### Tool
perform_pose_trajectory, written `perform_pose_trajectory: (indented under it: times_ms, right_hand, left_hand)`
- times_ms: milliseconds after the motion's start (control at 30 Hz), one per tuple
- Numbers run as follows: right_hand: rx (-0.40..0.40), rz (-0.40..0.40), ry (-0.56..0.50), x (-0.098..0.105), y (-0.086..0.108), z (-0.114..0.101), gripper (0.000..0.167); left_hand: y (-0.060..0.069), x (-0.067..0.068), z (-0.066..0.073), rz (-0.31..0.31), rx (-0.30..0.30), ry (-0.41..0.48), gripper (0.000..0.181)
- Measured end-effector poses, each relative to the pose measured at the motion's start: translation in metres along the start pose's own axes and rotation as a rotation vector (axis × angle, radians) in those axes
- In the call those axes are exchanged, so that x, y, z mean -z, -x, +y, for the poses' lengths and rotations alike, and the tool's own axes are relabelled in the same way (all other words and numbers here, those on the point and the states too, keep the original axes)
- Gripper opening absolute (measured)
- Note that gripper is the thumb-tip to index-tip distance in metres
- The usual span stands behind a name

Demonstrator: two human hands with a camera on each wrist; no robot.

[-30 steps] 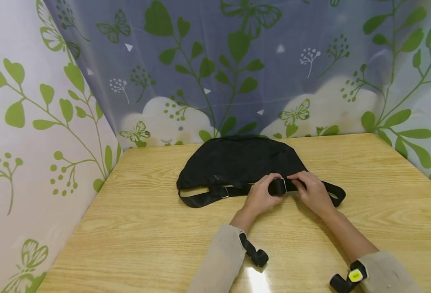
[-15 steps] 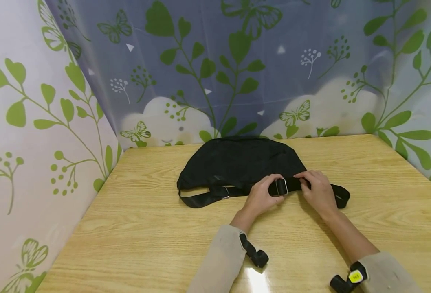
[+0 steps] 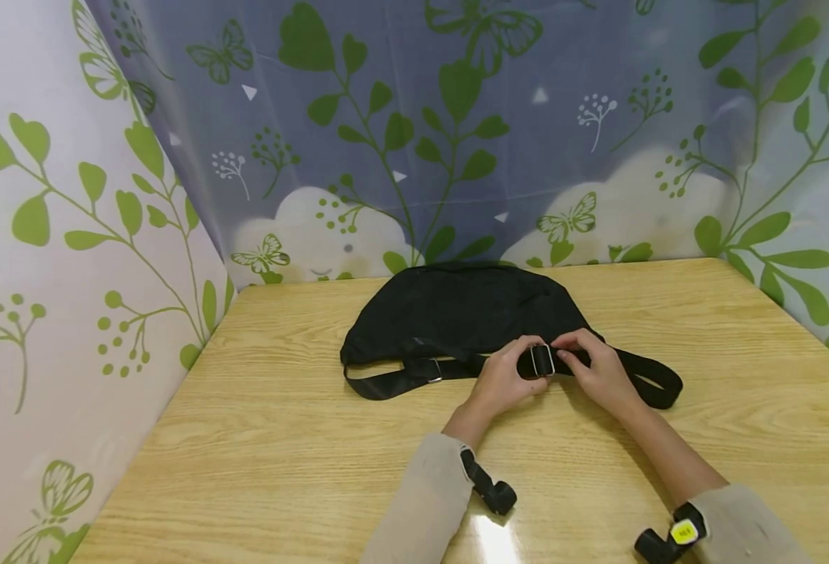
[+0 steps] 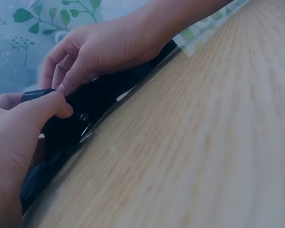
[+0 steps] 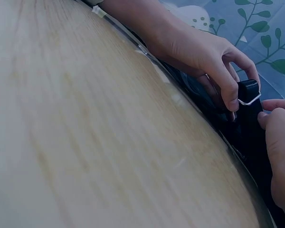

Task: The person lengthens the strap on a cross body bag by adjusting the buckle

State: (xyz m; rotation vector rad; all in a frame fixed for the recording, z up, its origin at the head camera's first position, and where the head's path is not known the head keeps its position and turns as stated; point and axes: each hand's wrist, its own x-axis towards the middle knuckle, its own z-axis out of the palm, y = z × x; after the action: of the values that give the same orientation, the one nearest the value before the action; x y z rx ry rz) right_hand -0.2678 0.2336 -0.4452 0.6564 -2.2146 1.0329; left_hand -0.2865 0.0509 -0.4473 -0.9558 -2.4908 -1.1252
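Observation:
A black waist bag lies on the wooden table, its webbing strap running along the front edge and looping out at the right. My left hand grips the strap between thumb and fingers just left of a metal slide buckle, which stands slightly raised. Close by on the other side, my right hand pinches the strap right of the buckle. In the right wrist view the buckle sits between both hands. Part of the strap is hidden behind the fingers.
A second metal buckle sits on the strap's left part. The wooden table extends around the bag. Printed fabric with leaves and butterflies hangs behind it and at both sides.
My right hand slid right along the strap, then came back left to near the buckle. The strap loop at the right now reaches farther right. My left hand stayed in place.

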Motion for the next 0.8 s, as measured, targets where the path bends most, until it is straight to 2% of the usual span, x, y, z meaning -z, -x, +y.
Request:
perform_pose_trajectory:
  times_ms: [233,467,567,667,800]
  right_hand:
    - [-0.033,0.03,0.126,0.0004,-0.0001,0.0033,0.02]
    - [-0.058,0.042,0.181,0.001,0.0014,0.0038,0.018]
    - [-0.081,0.052,0.188,0.001,0.0019,0.0036,0.017]
    - [-0.107,0.064,0.196,0.0012,0.002,0.0033,0.016]
    - [-0.119,0.062,0.197,0.0016,0.0017,0.0039,0.016]
  left_hand:
    - [-0.0011,-0.002,-0.0017,0.043,-0.011,-0.019,0.048]
    - [-0.0003,-0.0013,-0.0008,0.038,-0.007,-0.039,0.047]
    - [-0.0005,-0.0015,0.0,0.022,0.034,-0.054,0.05]
    - [-0.0015,-0.003,0.0001,-0.01,0.124,-0.073,0.057]
    - [-0.0027,-0.0043,-0.0004,-0.055,0.193,-0.152,0.058]
